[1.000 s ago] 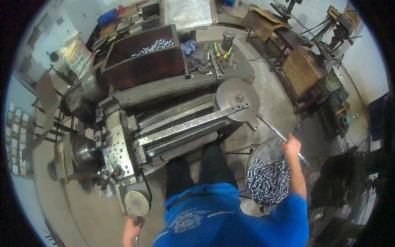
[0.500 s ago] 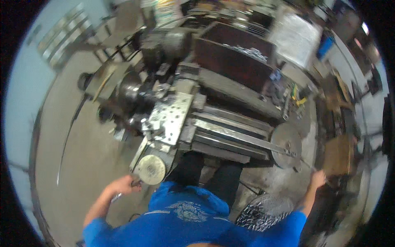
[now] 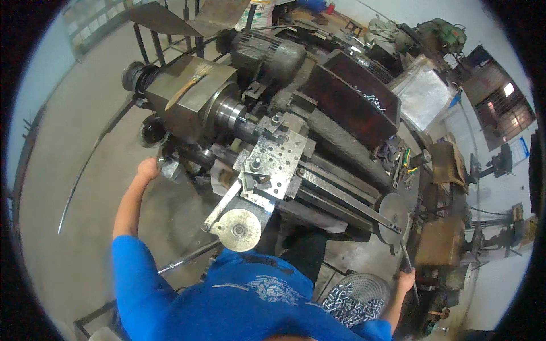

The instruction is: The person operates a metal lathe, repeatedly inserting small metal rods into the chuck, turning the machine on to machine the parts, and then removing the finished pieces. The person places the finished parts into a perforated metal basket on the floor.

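Note:
My left hand [image 3: 149, 169] is closed at the left side of a lathe, beneath its headstock [image 3: 185, 96]. A shiny, grey, block-like part [image 3: 170, 169] is right beside the fingers; what they grip, if anything, is hidden. At the right, my right hand [image 3: 405, 279] is wrapped around a thin metal rod [image 3: 406, 256] that reaches up to a round disc [image 3: 393, 219] at the end of the lathe bed. Between my arms lies the drilled metal plate [image 3: 278, 162] with bolted clamps. In front of it is a round pale handwheel [image 3: 239, 230].
A wicker basket [image 3: 364, 282] of small shiny metal pieces stands near my right forearm. Behind the bed sits a dark open box [image 3: 352, 102] with similar pieces. A brush [image 3: 187, 88] lies on the headstock. Wrenches [image 3: 398, 170] lie at the far right, and a long thin rod [image 3: 85, 165] sticks out left.
My left hand has moved up and away from beside the handwheel to below the headstock. My right hand, still on the rod, appears lower and further left. The whole view has shifted.

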